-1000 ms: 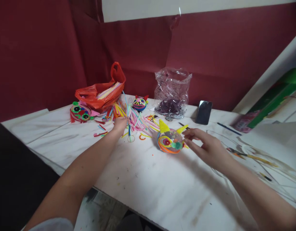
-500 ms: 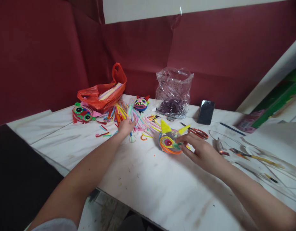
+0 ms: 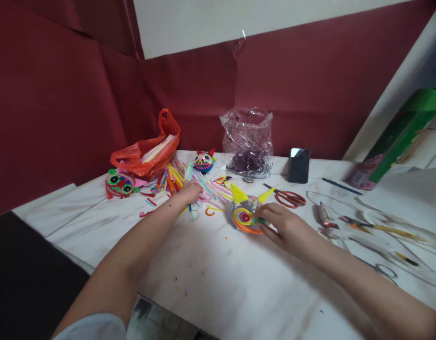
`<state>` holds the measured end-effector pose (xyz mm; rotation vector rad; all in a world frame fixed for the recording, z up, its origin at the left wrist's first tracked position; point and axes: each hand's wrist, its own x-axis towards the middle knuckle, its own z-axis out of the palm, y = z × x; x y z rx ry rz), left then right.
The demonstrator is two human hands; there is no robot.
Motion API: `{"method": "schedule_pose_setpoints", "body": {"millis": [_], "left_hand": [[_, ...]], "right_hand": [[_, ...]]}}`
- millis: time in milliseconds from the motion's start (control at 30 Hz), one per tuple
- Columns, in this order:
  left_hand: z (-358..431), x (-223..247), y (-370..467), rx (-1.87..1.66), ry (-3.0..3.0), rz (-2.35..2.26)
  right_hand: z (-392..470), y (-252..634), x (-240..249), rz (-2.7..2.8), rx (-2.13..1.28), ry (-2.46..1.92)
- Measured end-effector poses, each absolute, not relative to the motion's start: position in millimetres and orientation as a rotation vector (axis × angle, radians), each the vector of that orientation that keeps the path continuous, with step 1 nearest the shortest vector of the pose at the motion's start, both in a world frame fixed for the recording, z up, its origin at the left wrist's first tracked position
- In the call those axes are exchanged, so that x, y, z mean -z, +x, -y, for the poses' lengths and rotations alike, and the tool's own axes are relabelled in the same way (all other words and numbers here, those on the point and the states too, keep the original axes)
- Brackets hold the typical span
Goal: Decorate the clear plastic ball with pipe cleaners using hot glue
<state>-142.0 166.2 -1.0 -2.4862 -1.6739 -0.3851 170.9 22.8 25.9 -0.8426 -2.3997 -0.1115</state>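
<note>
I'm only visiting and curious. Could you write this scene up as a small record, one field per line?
Surface: white marbled table
Left hand: at the loose colored strips; whether the hand grips any is unclear
Right hand: fingertips at the front of the yellow-eared ball; the hand hides part of it
Other decorated figures: green-eyed figure, far left; red-eared ball, behind the strips
Bags: red bag, clear bag
Beyond right hand: open scissors, phone
</note>
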Motion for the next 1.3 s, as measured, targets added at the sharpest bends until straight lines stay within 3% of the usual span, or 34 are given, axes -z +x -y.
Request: {"method": "schedule_pose_setpoints", "body": {"millis": [400, 800, 1300], "left_hand": [[-179, 13, -140, 0.375, -2.38, 1.644], [-193, -1, -116, 0.115, -2.643, 1.296], [-184, -3, -143, 0.631, -2.436, 1.592]], "right_hand": [[-27, 172, -23, 2.405, 0.084, -0.871], [-29, 171, -19, 2.413, 0.098, -0.883], [-28, 170, -20, 2.445, 0.122, -0.881]]}}
